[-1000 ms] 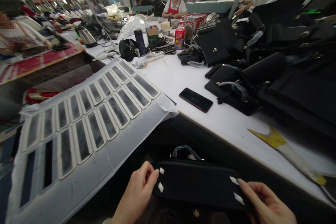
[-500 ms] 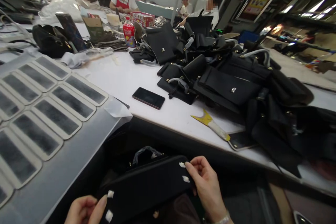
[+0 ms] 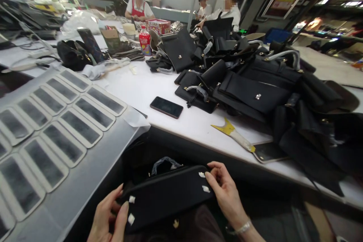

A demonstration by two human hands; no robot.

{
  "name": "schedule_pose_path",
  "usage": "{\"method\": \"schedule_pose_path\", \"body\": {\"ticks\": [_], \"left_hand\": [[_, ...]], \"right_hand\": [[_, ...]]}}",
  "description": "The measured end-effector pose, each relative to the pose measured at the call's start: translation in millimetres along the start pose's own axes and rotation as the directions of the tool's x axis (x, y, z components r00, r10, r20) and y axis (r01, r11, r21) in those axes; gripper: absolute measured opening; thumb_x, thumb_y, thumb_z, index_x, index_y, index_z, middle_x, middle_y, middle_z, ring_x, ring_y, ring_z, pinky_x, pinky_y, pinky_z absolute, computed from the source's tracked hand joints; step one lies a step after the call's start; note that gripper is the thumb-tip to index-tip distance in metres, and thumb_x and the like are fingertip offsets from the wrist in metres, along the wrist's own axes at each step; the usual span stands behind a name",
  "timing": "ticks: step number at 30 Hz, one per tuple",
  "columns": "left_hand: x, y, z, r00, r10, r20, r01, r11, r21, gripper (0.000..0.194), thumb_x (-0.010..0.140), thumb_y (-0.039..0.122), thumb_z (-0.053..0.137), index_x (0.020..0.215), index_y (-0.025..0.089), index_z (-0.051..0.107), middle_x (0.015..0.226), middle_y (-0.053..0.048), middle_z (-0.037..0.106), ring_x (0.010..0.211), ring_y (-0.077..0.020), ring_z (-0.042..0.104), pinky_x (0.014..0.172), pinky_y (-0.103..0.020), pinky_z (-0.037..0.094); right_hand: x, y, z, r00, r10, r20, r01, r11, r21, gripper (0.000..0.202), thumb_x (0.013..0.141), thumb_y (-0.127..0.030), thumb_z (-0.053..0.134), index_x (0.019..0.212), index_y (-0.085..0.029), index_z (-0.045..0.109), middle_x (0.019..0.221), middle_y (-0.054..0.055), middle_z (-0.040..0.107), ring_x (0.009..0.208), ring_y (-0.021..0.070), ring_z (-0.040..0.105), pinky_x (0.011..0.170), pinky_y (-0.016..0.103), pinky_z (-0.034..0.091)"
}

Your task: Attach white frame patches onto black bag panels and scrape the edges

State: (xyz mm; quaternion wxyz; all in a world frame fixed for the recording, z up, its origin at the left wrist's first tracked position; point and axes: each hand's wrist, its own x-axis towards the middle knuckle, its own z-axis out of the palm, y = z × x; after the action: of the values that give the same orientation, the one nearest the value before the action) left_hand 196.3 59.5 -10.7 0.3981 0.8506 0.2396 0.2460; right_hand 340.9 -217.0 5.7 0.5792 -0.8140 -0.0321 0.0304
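Observation:
Low in front of me is a black handbag (image 3: 170,193), its long flat face turned up. White tabs (image 3: 132,199) stick out in a pair near each end of that face. My left hand (image 3: 109,215) grips the left end, thumb beside the tabs there. At the right end, my right hand (image 3: 224,189) pinches the edge between thumb and fingers. Behind the face rises a handle (image 3: 164,162) wrapped in clear plastic. A small gold-coloured mark (image 3: 176,223) shows on the dark surface below.
Rows of pale-edged dark panels (image 3: 68,141) cover the grey board at left. A phone (image 3: 166,106) lies on the white table (image 3: 127,94). Black bags (image 3: 255,87) are heaped at right, near a yellow-ended tool (image 3: 234,134). A red-labelled bottle (image 3: 145,41) and people are farther back.
My left hand has risen and its fingers now spread up along the bag's left end. The bag sits slightly farther right in view. The whole scene has shifted right as my head turned.

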Motion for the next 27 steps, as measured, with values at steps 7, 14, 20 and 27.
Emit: {"method": "schedule_pose_path", "body": {"ticks": [7, 14, 20, 27], "left_hand": [[19, 0, -21.2, 0.737, 0.577, 0.353, -0.674, 0.673, 0.305, 0.062, 0.090, 0.005, 0.038, 0.140, 0.041, 0.044, 0.159, 0.000, 0.022, 0.146, -0.0296, 0.020, 0.117, -0.060, 0.020], [26, 32, -36.9, 0.595, 0.614, 0.518, -0.803, 0.438, 0.404, 0.069, 0.081, -0.004, 0.037, 0.139, 0.033, 0.047, 0.154, 0.003, 0.033, 0.144, -0.0265, 0.027, 0.111, -0.059, 0.035], [13, 62, -24.1, 0.699, 0.579, 0.421, -0.715, 0.556, 0.423, 0.046, 0.086, 0.006, 0.039, 0.118, 0.023, 0.065, 0.145, 0.001, 0.049, 0.141, -0.0221, 0.034, 0.118, -0.053, 0.029], [-3, 63, 21.7, 0.694, 0.606, 0.389, -0.702, 0.450, 0.551, 0.054, 0.094, 0.026, 0.042, 0.147, 0.016, 0.035, 0.151, -0.005, 0.040, 0.140, -0.0226, 0.035, 0.114, -0.047, 0.029]], "right_hand": [[11, -11, -19, 0.785, -0.421, 0.455, 0.581, 0.754, -0.306, 0.050, 0.095, -0.013, 0.035, 0.134, -0.038, 0.054, 0.149, -0.003, 0.041, 0.141, 0.0230, 0.027, 0.114, 0.048, 0.033], [8, -49, -16, 0.581, -0.448, 0.679, 0.813, 0.331, -0.478, 0.059, 0.077, 0.003, 0.038, 0.127, -0.020, 0.062, 0.140, -0.001, 0.053, 0.142, 0.0268, 0.027, 0.116, 0.055, 0.028], [-16, -61, 19, 0.578, -0.505, 0.641, 0.800, 0.196, -0.568, 0.050, 0.095, -0.028, 0.046, 0.143, -0.014, 0.044, 0.149, 0.006, 0.040, 0.140, 0.0269, 0.033, 0.115, 0.050, 0.034], [-26, -42, 53, 0.576, -0.493, 0.652, 0.797, 0.159, -0.583, 0.061, 0.096, -0.033, 0.046, 0.152, -0.021, 0.024, 0.155, 0.006, 0.028, 0.142, 0.0261, 0.029, 0.114, 0.047, 0.034]]}}
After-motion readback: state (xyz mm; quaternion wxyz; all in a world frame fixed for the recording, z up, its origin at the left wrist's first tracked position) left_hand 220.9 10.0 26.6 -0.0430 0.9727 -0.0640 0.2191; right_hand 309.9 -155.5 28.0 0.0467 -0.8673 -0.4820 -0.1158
